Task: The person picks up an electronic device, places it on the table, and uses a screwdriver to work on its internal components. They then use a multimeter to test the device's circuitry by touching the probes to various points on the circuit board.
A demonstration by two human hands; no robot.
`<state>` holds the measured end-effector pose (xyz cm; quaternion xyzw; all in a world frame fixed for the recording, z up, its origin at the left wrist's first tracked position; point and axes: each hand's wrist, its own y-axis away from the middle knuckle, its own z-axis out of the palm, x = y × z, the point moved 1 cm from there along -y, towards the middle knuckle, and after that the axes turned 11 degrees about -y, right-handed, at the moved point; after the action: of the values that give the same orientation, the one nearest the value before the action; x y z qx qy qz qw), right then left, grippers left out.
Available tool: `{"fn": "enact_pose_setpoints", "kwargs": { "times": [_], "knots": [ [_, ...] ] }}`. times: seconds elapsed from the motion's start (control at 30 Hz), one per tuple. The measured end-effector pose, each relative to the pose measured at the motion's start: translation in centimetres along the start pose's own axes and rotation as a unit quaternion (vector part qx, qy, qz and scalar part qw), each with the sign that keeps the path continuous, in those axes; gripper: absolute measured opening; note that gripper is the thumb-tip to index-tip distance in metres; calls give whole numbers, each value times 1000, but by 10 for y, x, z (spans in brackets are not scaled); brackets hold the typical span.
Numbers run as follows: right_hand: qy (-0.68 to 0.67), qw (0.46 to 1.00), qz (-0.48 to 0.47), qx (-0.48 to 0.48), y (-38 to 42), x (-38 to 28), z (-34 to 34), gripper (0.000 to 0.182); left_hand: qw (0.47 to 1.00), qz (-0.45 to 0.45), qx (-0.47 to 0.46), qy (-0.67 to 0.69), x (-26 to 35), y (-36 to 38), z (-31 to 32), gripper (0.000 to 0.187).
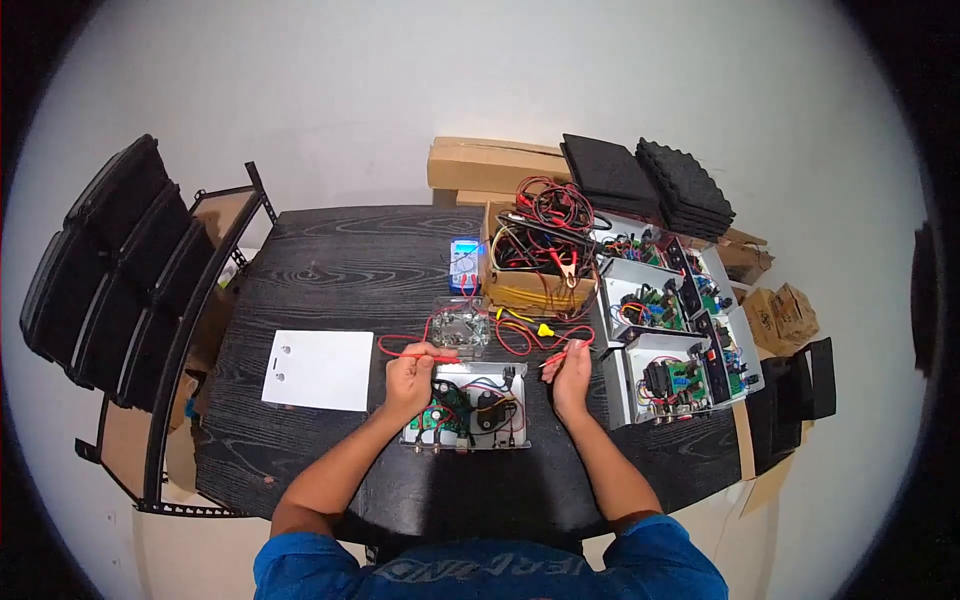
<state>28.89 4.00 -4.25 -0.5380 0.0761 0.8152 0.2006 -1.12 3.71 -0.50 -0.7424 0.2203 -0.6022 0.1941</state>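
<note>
My left hand [407, 384] is closed around a red test probe [436, 358], above the left back edge of an opened white metal case [509, 430]. Inside that case are a green circuit board [436, 418], a black round part [490, 410] and several wires. To the right of the case, my right hand [571, 380] pinches another test probe [549, 362], its thin tip pointing left. Red leads [514, 344] loop on the table behind the hands. Farther back stands a multimeter [464, 262] with a lit blue screen and red leads plugged in.
Behind the case lies a clear plastic box [461, 328]. A cardboard box of tangled cables [540, 290] stands behind it. Several opened cases with circuit boards [655, 305] are stacked at right. A white panel [318, 371] lies at left on the black table [335, 260].
</note>
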Motion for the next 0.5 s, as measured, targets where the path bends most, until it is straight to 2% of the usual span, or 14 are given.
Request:
{"fn": "enact_pose_setpoints", "kwargs": {
  "times": [0.03, 0.13, 0.17, 0.27, 0.3, 0.43, 0.5],
  "knots": [
    [32, 999, -15, -14, 3, -2, -1, 35, 1000, 9, 2, -8, 1, 2, -1, 34],
    [13, 998, -32, -44, 9, -3, 3, 32, 999, 33, 28, -18, -3, 3, -1, 31],
    [27, 997, -35, -60, 11, -4, 2, 29, 995, 77, 40, -38, -5, 0, -2, 30],
    [61, 988, -91, -112, 17, -6, 3, 28, 989, 105, 54, -90, -18, 1, -8, 31],
    [49, 989, -80, -111, 19, -5, 3, 27, 994, 72, 48, -69, -15, 3, -7, 35],
    [21, 985, -102, -140, 25, 8, -4, 21, 996, 53, 69, 6, -19, 3, -5, 30],
    [18, 979, -123, -164, 26, 11, -4, 20, 997, 6, 67, 30, -19, 7, -5, 31]
  ]
}}
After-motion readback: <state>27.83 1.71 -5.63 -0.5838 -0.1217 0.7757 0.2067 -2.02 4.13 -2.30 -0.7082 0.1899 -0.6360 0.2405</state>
